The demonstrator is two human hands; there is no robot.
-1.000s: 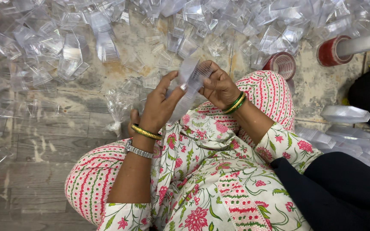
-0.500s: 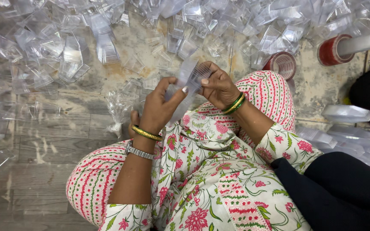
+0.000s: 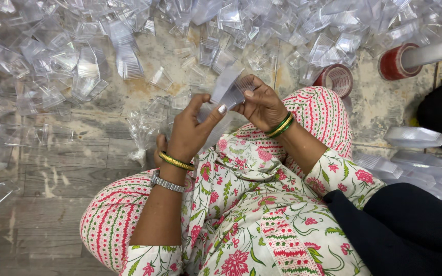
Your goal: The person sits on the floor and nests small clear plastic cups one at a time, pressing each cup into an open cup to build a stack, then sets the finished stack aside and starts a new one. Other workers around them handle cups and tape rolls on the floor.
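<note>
Both hands are working a stack of clear plastic cups (image 3: 229,88) above the lap.

The right hand (image 3: 262,105) is pinching the stack's upper end, while the left hand (image 3: 190,130), half open, has lifted its fingers slightly since a moment ago, pressing the lower end. Beyond the stack, thin, ribbed, glossy loose cups (image 3: 93,66) are littering the worn wooden floor (image 3: 47,204); right of it, red tape rolls (image 3: 336,79) are lying.

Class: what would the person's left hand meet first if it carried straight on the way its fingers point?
The left hand points up and right. First in that line is probably the stack of clear plastic cups pinched by the right hand; its fingers already seem to touch it.
</note>
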